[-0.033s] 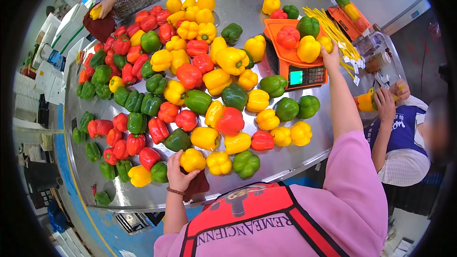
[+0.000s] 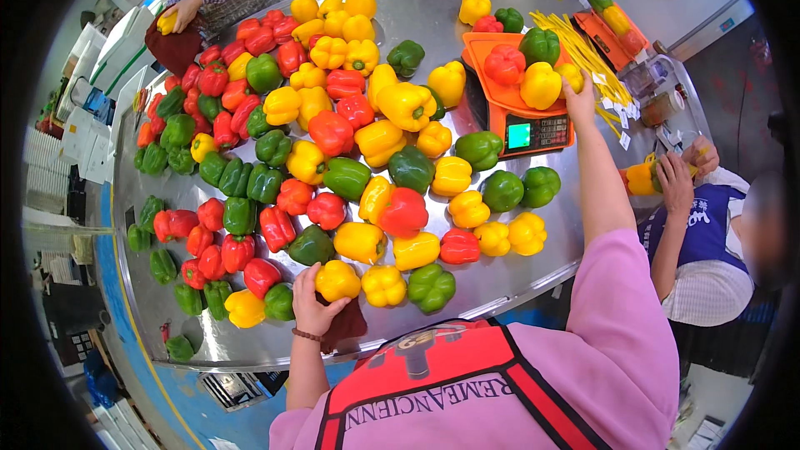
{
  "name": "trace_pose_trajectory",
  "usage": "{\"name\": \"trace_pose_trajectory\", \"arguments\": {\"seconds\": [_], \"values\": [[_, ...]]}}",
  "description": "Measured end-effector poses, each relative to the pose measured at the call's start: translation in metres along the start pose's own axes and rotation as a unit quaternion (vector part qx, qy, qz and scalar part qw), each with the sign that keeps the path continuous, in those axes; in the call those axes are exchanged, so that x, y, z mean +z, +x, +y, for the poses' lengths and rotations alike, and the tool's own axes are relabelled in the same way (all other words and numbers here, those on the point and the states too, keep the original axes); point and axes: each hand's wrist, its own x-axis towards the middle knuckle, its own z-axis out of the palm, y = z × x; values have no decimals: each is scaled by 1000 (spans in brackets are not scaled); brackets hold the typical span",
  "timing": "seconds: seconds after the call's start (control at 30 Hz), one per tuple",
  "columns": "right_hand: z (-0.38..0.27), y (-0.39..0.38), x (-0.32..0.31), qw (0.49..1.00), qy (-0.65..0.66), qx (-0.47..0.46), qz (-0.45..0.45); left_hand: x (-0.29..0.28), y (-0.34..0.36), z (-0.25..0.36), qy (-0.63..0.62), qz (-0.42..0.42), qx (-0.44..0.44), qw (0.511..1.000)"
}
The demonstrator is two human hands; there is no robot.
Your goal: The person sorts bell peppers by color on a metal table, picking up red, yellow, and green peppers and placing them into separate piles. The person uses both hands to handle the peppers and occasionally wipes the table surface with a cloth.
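My left hand (image 2: pixel 315 304) is at the table's front edge, fingers curled against the lower-left side of a yellow pepper (image 2: pixel 340 281), above a dark red cloth (image 2: pixel 350 327). My right hand (image 2: pixel 578 100) grips a yellow pepper (image 2: pixel 568 75) on the orange scale tray (image 2: pixel 477 57), with its fingers partly hidden. The tray also holds a red pepper (image 2: pixel 504 64), a green one (image 2: pixel 540 45) and another yellow one (image 2: pixel 540 86), above a lit display (image 2: pixel 518 134). Red, yellow and green peppers (image 2: pixel 385 142) spread over the metal table (image 2: pixel 550 250).
A co-worker's hand (image 2: pixel 186 10) holds a yellow pepper at upper left. At right another person (image 2: pixel 696 242) handles peppers. Yellow ties (image 2: pixel 593 58) with white tags lie beside the scale, near a second orange scale (image 2: pixel 596 33) with stacked peppers and some containers (image 2: pixel 662 107).
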Motion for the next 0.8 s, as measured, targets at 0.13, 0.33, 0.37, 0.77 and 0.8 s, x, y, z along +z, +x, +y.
{"name": "trace_pose_trajectory", "arguments": {"seconds": [0.13, 0.33, 0.37, 0.77, 0.8], "values": [[-4, -6, 4, 1000, 8, -17, 25, -3, -1, 0, -12, 0, 1, 1000], [11, -2, -8, 996, -76, -30, -37, -6, 1, 0, -8, -16, -4, 1000], [8, -3, -8, 994, -99, -22, -36, -7, 2, 2, -3, -15, -4, 1000], [-109, -61, -10, 935, -261, -239, -11, -2, 2, 0, 5, -13, 4, 1000], [-105, -58, -13, 944, -217, -246, 16, -2, 3, 0, 3, -15, 7, 1000]]}}
